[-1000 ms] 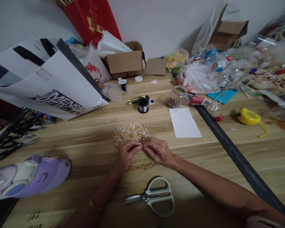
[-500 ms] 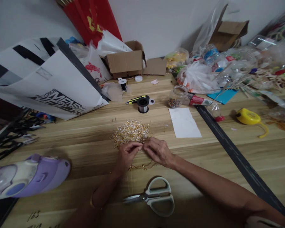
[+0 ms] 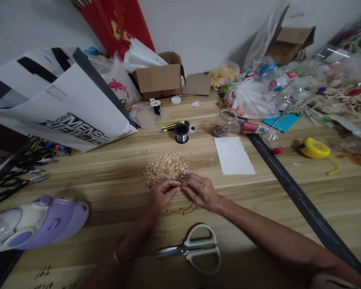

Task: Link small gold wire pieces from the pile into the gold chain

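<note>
My left hand (image 3: 163,195) and my right hand (image 3: 202,192) meet fingertip to fingertip over the wooden table, each closed in a pinch. Whatever lies between the fingertips is too small to make out. Just beyond them is a heap of small gold and silver pin-like pieces (image 3: 165,166). A gold chain (image 3: 182,210) lies on the table below my hands, partly hidden by the left one. Nearer to me rest scissors with pale handles (image 3: 195,249), their blades pointing left.
Behind the heap stand a spool of silver wire (image 3: 181,133), a yellow-black cutter (image 3: 170,126) and a jar of beads (image 3: 224,123). White paper (image 3: 234,155) and a yellow tape measure (image 3: 314,148) lie right. A purple-white bottle (image 3: 54,222) and black scissors (image 3: 15,184) are left.
</note>
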Action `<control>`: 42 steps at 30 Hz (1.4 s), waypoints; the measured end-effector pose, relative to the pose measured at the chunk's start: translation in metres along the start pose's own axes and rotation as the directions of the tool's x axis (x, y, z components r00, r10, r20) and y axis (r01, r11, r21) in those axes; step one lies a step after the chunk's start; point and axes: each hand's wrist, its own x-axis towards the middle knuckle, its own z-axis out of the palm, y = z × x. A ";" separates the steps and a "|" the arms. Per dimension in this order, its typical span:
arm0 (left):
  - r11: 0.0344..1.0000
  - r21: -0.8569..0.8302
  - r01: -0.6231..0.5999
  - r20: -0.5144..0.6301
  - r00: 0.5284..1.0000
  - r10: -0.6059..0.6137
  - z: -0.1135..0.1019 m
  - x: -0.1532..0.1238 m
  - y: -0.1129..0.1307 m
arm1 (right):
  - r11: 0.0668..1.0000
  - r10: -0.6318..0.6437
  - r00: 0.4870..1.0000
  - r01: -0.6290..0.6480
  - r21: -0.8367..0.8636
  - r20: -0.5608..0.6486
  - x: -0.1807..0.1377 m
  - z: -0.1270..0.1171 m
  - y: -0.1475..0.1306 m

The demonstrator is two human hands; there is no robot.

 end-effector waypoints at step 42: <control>0.996 0.085 0.030 -0.043 0.999 -0.027 0.003 -0.001 -0.003 | 0.999 0.033 0.999 -0.033 0.012 0.031 0.001 0.001 0.001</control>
